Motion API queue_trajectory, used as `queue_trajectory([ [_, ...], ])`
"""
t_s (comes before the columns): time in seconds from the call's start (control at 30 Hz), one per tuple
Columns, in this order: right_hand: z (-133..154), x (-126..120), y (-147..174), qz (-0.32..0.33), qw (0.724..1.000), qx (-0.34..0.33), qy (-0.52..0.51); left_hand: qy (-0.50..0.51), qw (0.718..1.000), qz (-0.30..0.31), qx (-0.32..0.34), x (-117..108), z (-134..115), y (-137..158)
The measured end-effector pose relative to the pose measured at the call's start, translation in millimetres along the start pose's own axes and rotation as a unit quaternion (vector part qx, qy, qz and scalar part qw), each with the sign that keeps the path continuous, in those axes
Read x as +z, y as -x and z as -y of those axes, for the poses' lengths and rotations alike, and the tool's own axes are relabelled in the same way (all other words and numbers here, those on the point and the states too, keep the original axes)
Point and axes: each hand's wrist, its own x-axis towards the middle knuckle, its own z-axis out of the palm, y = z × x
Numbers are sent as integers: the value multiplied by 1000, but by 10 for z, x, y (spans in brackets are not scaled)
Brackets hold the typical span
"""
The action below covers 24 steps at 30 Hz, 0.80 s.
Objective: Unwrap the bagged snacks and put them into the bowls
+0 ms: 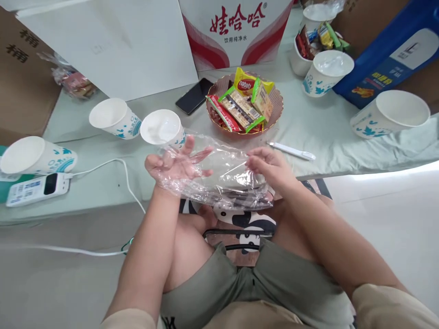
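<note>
Clear plastic bag [233, 176], one: held up at the near edge of the table [305, 123]. Left hand [183, 163]: fingers spread wide, in or against the film; I cannot tell which. Right hand [270, 168]: pinching the bag's opposite side.

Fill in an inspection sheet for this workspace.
Surface: pale green cloth, wrinkled toward the right.
Job's things: clear plastic bag, crumpled.
Clutter: paper cups on both sides, bowl of wrapped snacks, dark phone, white pen-like tool.
Hands: left hand, fingers spread against the plastic; right hand, pinching the bag near one end.
Cables: white cable from a white device, reaching the cloth's front edge.
Surroundings: red-and-white box behind, blue container right, brown carton left.
</note>
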Motion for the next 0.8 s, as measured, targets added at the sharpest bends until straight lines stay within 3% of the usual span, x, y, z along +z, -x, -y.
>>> queue_trajectory([
  [0.07, 43, -8, -13, -67, 998, 4, -13, -1, 1000, 30, -7, 51, -22, -13],
  [0.13, 83, -49, -39, -146, 988, -25, -37, -27, 999, 20, -22, 108, -28, -42],
  [0.27, 138, -149, -80, -208, 973, -85, -49, -143, 978, -107, -105, 213, 29, -95],
  [0.33, 148, -184, -87, -211, 972, -104, -27, -190, 965, -134, -121, 262, 78, -105],
  [0.53, 113, -258, -125, -250, 953, -106, 132, -311, 924, -224, 4, 309, 223, -169],
  [0.63, 109, -296, -160, -259, 953, -91, 132, -338, 917, -206, 46, 259, 238, -200],
  [0.8, 166, -405, -160, -281, 955, -78, 56, -337, 932, -126, 33, 190, 143, -162],
])
